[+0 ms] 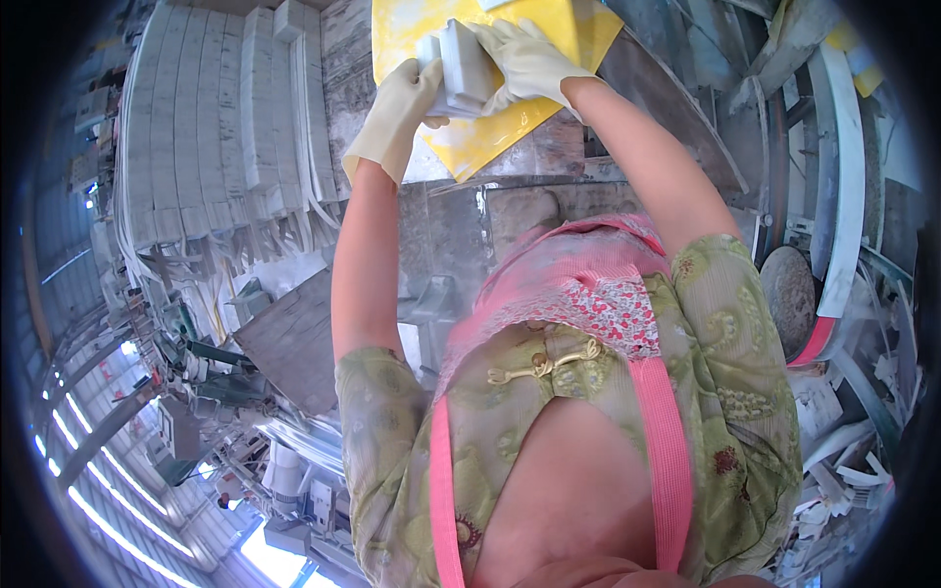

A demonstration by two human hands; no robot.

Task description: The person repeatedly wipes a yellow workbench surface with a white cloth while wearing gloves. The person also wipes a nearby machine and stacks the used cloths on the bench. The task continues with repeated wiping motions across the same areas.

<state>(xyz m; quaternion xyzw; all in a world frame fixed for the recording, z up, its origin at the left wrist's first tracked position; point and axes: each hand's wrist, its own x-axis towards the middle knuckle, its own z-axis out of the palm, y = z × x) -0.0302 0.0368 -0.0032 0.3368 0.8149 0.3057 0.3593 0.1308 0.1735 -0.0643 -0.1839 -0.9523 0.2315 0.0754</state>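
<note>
A pair of pale, thick rectangular blocks (465,65) stands on edge, one against the other, over a yellow sheet (469,155) at the top of the view. My left hand (410,93), in a cream rubber glove, grips them from the left, its thumb on the near block face. From the right, my gloved right hand (524,61) spans the right-hand block, fingers along its far end and thumb at its near end. What exactly the blocks are made of I cannot tell. Their undersides are hidden.
Long grey strips or slabs (186,127) are stacked in rows to the left of the bench. A corner of another white piece (495,4) shows at the top edge. Beams and a rounded wheel-like part (787,299) stand at right, with white offcuts (833,431) below.
</note>
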